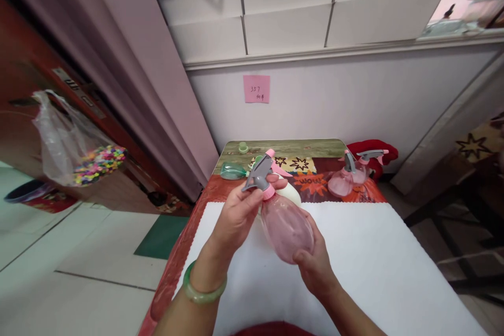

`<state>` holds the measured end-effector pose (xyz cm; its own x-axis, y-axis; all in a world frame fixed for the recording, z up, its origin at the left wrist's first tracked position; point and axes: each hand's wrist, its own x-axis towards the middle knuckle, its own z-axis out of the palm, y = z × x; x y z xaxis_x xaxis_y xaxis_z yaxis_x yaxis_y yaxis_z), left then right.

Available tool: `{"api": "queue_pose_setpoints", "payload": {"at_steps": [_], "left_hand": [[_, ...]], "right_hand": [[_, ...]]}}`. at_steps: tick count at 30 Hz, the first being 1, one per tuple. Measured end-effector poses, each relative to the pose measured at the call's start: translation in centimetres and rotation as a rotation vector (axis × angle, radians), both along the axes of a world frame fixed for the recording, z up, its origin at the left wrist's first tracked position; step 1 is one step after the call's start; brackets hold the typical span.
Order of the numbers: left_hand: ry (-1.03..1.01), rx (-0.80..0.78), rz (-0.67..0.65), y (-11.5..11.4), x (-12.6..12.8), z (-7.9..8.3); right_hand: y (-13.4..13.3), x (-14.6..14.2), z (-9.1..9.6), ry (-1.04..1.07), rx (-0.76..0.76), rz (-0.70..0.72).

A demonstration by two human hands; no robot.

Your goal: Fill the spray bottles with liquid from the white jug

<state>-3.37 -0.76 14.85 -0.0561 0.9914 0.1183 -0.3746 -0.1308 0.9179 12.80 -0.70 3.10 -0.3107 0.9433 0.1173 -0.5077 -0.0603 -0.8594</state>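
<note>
A pink see-through spray bottle [287, 228] is held tilted above the white mat [362, 257], its grey and pink trigger head [260, 173] pointing up and away from me. My left hand [240, 210] grips the pink collar and the trigger head between thumb and fingers. Lower down, my right hand [317, 260] wraps round the bottom of the bottle, thumb in front. A green bangle [203, 287] circles my left wrist. Behind the bottle a pale rounded object [290, 192] is partly hidden.
Two more pink spray bottles [340, 182] stand at the table's back right. A green bottle [233, 170] lies at the back left, near a small green cap [243, 147]. A pink note [256, 89] sticks to the wall. A plastic bag [74, 142] hangs from the door at left.
</note>
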Motion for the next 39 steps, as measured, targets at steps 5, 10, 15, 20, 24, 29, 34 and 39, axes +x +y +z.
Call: {"api": "queue_pose_setpoints", "payload": {"at_steps": [5,10,15,20,24,29,34,39], "left_hand": [[-0.056,-0.025,0.126,0.6,0.7,-0.3],[-0.107,-0.025,0.225,0.6,2.0,-0.2],[-0.15,0.001,0.283,0.2,2.7,0.6],[-0.15,0.026,0.374,-0.3,2.5,1.7],[-0.154,0.089,0.44,-0.3,1.6,2.8],[-0.195,0.242,0.627,-0.8,-2.1,5.1],[-0.321,0.313,0.857,-3.1,-7.5,6.6],[-0.355,0.22,0.949,-4.8,-10.6,5.6]], "right_hand": [[-0.3,0.2,0.1,-0.117,0.135,-0.141],[-0.6,0.3,-0.2,-0.291,0.262,-0.333],[-0.3,0.9,0.2,-0.434,0.413,-0.481],[-0.3,1.0,0.6,-0.464,0.46,-0.513],[-0.2,1.0,0.0,-0.453,0.467,-0.485],[0.2,2.2,-1.5,-0.485,0.514,-0.469],[1.2,3.6,-1.3,-0.559,0.421,-0.493],[4.5,4.3,0.9,-0.6,0.492,-0.548]]}}
